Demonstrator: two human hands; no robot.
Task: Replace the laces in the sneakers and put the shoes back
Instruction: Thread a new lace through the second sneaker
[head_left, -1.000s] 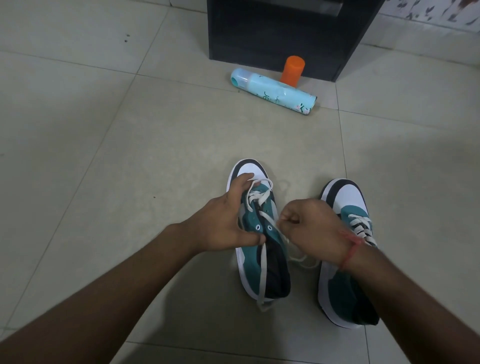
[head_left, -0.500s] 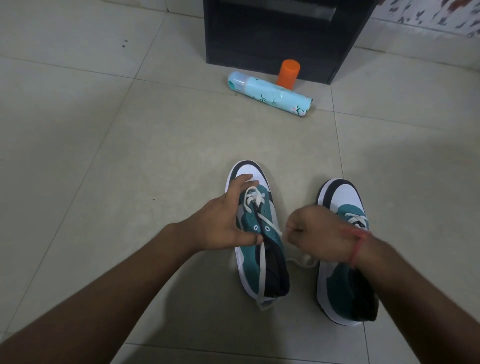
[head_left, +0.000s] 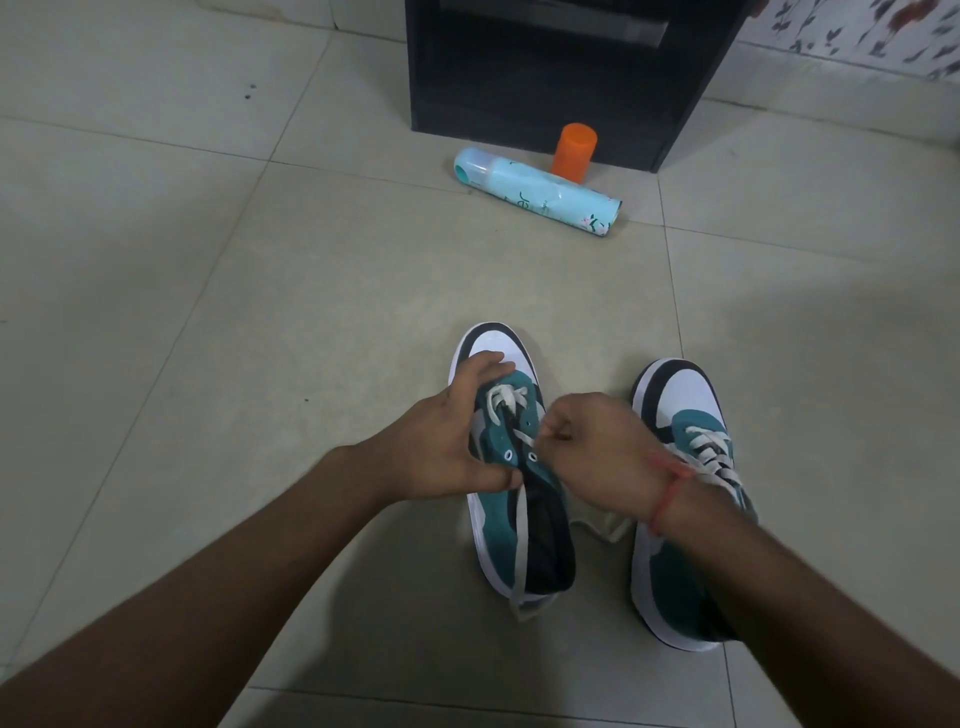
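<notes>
A pale tiled floor (head_left: 218, 322) runs up to a black cabinet (head_left: 561, 78) at the far side. On it stand two teal, white and black canvas sneakers, toes pointing away from the person, long axes almost parallel. The left sneaker (head_left: 514, 514) is only laced through its front eyelets; the left hand (head_left: 447, 447) grips its outer side and tongue area, thumb near the toe cap. The right hand (head_left: 597, 447), just beside its inner edge, is curled with fingertips pinching the flat white lace (head_left: 521, 540) close to the open eyelets, so the next threading probably falls to that hand, working inward across the tongue. One loose end trails back over the heel. The right sneaker (head_left: 685, 499), fully laced, stands near, partly under the right wrist. Well beyond, a light-blue spray can (head_left: 540, 193) lies on its side beside an upright orange cap (head_left: 573, 150); neither obstructs.
</notes>
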